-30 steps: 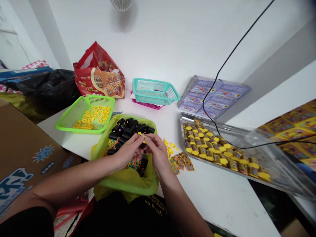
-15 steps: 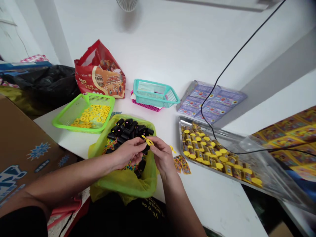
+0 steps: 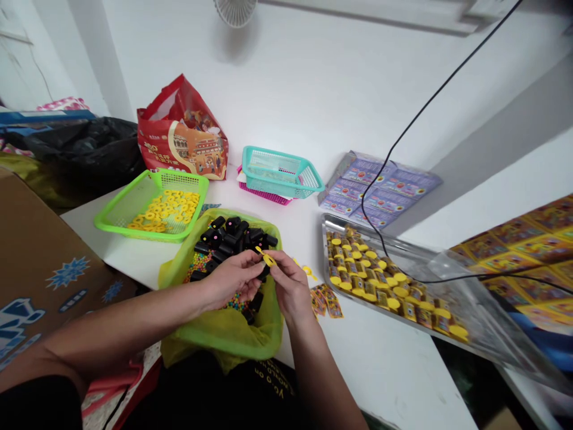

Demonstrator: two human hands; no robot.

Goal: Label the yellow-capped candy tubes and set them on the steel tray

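Note:
Over the lined basket, my left hand (image 3: 237,276) and my right hand (image 3: 290,282) meet with fingers pinched together. Between them is a small black container (image 3: 264,272), partly covered by the fingers. A yellow ring-shaped piece (image 3: 269,260) sits at its top, by my right fingertips; whether it is fastened on cannot be told. Below, the green basket (image 3: 264,349) lined with a yellow bag holds several black containers (image 3: 230,239) lying on small multicoloured beads (image 3: 201,263).
A green basket (image 3: 105,224) at left holds yellow rings (image 3: 174,206). At right, a metal tray (image 3: 324,239) carries yellow-capped containers (image 3: 371,275). Printed cards (image 3: 329,300) and yellow pieces (image 3: 308,271) lie by my right hand. A black cable (image 3: 418,119) crosses the tray.
The view has shifted slightly. Both hands stay together on the black container and the yellow ring, with only a small change in the right fingers.

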